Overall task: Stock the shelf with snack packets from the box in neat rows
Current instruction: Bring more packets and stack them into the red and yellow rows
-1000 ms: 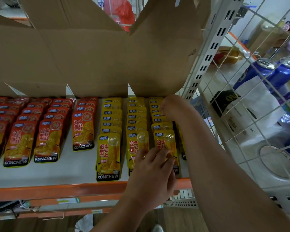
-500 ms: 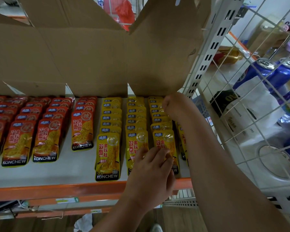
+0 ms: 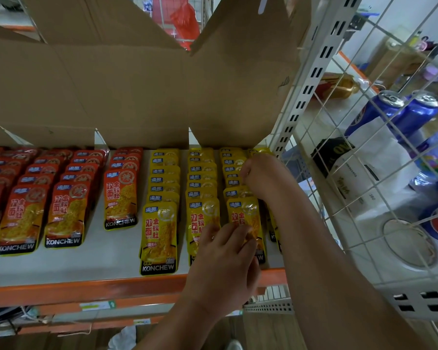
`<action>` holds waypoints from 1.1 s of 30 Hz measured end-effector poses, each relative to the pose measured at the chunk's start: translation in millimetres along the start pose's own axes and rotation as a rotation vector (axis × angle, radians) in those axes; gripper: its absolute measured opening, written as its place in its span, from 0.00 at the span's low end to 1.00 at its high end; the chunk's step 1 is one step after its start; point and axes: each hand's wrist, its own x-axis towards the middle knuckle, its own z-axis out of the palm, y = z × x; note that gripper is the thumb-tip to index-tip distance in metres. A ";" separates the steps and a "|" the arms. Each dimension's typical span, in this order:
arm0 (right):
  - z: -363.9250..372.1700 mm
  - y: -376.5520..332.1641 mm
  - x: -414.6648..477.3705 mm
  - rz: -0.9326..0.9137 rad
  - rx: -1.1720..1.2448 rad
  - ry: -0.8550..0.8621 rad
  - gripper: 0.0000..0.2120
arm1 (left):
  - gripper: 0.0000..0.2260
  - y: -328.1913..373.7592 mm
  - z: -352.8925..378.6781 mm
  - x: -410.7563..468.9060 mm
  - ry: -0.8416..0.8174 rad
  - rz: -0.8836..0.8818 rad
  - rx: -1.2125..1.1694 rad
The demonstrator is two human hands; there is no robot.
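Yellow snack packets lie in overlapping rows on the right part of the white shelf, and red packets fill the rows to the left. The fingertips of my left hand press on the lower part of the front packets of the two right-hand yellow rows. My right hand reaches further back, with its fingers curled round a yellow packet between the rightmost rows. The open cardboard box stands at the back of the shelf. Its inside is hidden.
A white slotted upright and a wire mesh panel close the shelf's right side. Behind the mesh lie blue cans and bagged goods. The shelf has an orange front lip. Another shelf level lies below.
My right hand has shifted only slightly among the rear packets of the rightmost rows. My left hand stays on the front packets.
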 end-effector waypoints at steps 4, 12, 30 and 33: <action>0.1 -1.6 -5.0 0.024 0.020 0.007 0.13 | 0.10 0.5 0.4 -1.1 -0.001 0.004 -0.005; -9.8 -6.6 -16.4 0.021 0.015 -0.174 0.13 | 0.10 0.2 1.5 -0.7 0.014 -0.003 -0.006; 6.1 4.3 -14.4 0.096 0.051 -0.044 0.09 | 0.16 -0.8 2.9 0.1 -0.019 -0.039 0.017; 2.3 3.8 -12.5 0.134 0.018 -0.122 0.09 | 0.17 -0.5 2.4 -0.1 -0.033 -0.035 0.030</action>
